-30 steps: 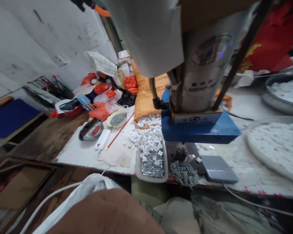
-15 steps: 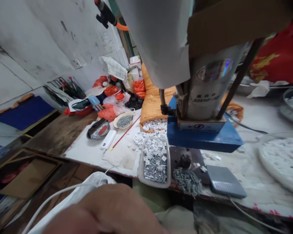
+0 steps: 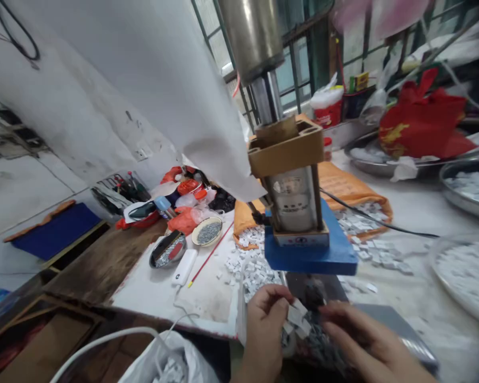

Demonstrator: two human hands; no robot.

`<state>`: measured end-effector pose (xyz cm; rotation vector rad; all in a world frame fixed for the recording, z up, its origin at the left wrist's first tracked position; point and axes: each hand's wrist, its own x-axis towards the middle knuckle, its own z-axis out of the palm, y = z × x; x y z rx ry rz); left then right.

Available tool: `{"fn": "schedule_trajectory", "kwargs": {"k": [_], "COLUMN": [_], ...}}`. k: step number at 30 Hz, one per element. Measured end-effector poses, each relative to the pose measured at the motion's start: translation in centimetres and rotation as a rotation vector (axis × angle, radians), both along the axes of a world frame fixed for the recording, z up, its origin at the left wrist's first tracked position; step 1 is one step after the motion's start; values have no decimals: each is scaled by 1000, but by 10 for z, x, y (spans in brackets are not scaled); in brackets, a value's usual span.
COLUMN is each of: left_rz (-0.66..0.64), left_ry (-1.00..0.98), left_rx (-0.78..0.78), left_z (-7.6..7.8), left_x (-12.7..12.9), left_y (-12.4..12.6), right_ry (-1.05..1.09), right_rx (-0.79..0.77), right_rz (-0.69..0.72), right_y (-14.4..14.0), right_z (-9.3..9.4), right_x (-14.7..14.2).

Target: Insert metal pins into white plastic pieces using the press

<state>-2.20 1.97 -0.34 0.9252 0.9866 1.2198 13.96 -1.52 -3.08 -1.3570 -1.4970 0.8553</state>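
Observation:
My left hand is closed, with a few small white plastic clips held at its thumb and fingertips. Facing it, my right hand has its fingers curled together by the dark base of a press; whatever they pinch is hidden or too small to name. Below and between the hands lies a pile of grey nails, partly covered and blurred. A plastic tub with white clips stands behind my left hand. Above both hands is the press's blue head.
A grey pedal lies under my right forearm. Orange sacks spill white clips behind the press. Round trays of white pieces stand at right. A bowl of nails, a white power bank and a red stick lie left.
The view has tilted up and drawn back, showing more of the press and window. Both hands are now at the press base, clips in the left; earlier, one blurred hand or arm was low in front.

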Motion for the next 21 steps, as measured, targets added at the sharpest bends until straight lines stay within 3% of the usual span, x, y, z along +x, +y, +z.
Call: {"fn": "schedule_trajectory", "kwargs": {"k": [4,10,13,21], "left_rz": [9,-42,-67,-93], "left_ry": [34,166,270,316], "left_rx": [-18,17,37,160], "left_z": [-10,-14,-14,-22], "left_x": [5,0,-3,-6], "left_y": [-8,-17,-21,-22], "right_ry": [18,81,6,-201], "right_rx": [-16,-22,24,236], "right_rz": [44,10,-25,6], "right_y": [3,0,-2,3], "right_z": [19,-5,-16,-3], "right_x": [-18,-8,-2,0]}}
